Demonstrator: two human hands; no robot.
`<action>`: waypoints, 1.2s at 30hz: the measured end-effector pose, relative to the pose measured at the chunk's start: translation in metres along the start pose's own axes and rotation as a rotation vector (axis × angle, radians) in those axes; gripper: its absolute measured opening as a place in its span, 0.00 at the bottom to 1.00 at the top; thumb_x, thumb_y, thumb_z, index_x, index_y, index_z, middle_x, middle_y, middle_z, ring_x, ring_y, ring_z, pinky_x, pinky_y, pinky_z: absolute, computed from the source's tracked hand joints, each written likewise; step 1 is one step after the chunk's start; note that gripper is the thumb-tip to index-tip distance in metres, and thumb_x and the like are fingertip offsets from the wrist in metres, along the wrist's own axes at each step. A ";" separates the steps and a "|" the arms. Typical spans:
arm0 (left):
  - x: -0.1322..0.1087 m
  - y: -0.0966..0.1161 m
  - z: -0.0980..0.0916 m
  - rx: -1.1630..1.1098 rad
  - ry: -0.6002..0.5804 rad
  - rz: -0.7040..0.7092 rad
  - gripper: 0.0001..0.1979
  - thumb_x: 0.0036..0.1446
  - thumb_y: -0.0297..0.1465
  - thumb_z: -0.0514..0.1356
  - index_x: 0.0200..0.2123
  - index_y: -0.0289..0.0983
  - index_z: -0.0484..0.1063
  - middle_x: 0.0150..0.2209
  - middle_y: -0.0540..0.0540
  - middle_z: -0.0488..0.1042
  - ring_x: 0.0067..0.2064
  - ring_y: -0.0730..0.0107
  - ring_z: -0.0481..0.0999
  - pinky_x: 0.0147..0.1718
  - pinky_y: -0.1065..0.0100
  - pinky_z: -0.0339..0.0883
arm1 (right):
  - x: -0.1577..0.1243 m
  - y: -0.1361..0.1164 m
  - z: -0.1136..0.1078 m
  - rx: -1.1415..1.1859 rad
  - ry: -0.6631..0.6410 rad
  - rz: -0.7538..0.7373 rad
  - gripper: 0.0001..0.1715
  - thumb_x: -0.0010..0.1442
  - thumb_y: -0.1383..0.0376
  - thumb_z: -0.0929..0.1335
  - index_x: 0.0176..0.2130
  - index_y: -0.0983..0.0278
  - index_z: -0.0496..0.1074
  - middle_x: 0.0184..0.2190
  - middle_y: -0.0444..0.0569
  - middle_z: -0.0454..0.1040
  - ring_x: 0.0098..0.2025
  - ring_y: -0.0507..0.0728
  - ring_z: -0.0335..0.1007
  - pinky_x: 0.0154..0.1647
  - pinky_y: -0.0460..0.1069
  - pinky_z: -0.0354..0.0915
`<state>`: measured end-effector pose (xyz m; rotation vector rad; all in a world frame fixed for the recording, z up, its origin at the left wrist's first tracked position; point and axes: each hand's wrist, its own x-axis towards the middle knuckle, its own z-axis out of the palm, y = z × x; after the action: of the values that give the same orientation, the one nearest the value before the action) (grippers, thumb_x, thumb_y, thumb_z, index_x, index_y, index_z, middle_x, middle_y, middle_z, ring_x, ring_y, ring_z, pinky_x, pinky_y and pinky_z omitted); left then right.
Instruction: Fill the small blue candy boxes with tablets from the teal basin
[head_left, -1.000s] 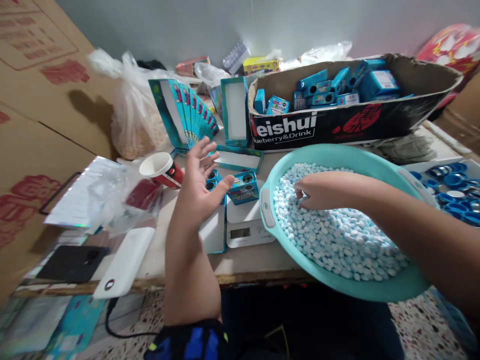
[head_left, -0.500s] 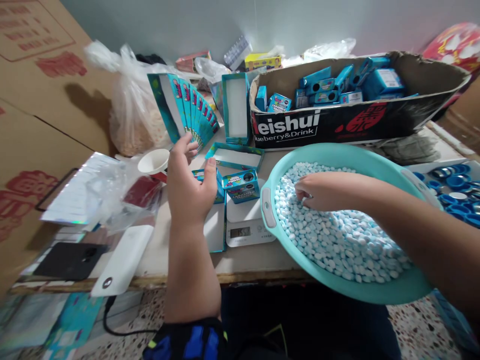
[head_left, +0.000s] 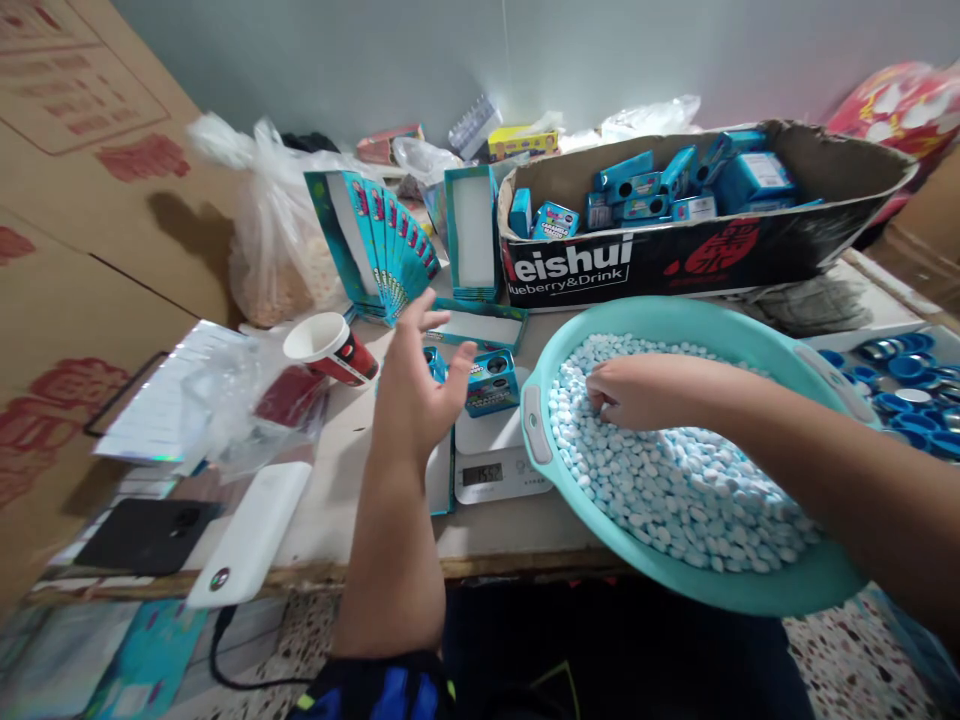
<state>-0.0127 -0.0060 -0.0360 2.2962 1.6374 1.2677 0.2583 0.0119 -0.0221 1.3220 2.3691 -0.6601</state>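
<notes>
Your right hand (head_left: 637, 393) is curled into the pale blue tablets (head_left: 675, 490), fingertips buried among them; whether it has hold of any can't be told. They fill a teal plastic basin (head_left: 675, 315) overhanging the table's front edge (head_left: 337, 573). Your left hand (head_left: 424, 375) is wide open, holding nothing, just beside the small teal box (head_left: 491, 383) on the digital scale (head_left: 487, 475), with a tipped paper cup (head_left: 330, 348) farther left.
</notes>
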 end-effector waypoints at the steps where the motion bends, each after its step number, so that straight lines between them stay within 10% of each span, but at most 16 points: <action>1: -0.001 0.003 0.003 0.000 -0.075 0.021 0.32 0.69 0.43 0.58 0.70 0.42 0.54 0.61 0.40 0.72 0.63 0.55 0.72 0.63 0.52 0.67 | 0.000 0.000 0.000 -0.006 -0.008 0.006 0.08 0.59 0.71 0.68 0.36 0.63 0.78 0.34 0.51 0.76 0.36 0.59 0.69 0.36 0.51 0.59; 7: -0.001 0.017 0.017 0.260 -0.480 0.045 0.29 0.68 0.50 0.56 0.62 0.37 0.69 0.54 0.37 0.77 0.57 0.46 0.75 0.56 0.49 0.68 | -0.001 -0.004 -0.004 -0.041 -0.031 0.004 0.10 0.60 0.70 0.66 0.38 0.65 0.78 0.36 0.52 0.77 0.33 0.57 0.68 0.34 0.51 0.56; 22: 0.001 -0.023 -0.047 0.289 -0.457 -0.236 0.14 0.53 0.44 0.65 0.38 0.42 0.79 0.42 0.45 0.83 0.43 0.52 0.79 0.42 0.58 0.69 | -0.003 -0.004 -0.005 -0.021 -0.016 -0.018 0.08 0.59 0.71 0.66 0.37 0.65 0.76 0.37 0.52 0.77 0.31 0.56 0.67 0.31 0.51 0.53; 36: 0.000 -0.027 -0.047 0.272 -0.495 -0.215 0.11 0.51 0.40 0.64 0.35 0.42 0.80 0.43 0.44 0.83 0.47 0.50 0.79 0.47 0.55 0.70 | -0.001 -0.003 -0.001 -0.025 -0.007 0.013 0.10 0.59 0.69 0.66 0.39 0.64 0.78 0.36 0.52 0.77 0.33 0.57 0.68 0.34 0.51 0.56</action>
<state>-0.0634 -0.0123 -0.0176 2.2389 1.8741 0.4051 0.2561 0.0098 -0.0201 1.3213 2.3538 -0.6280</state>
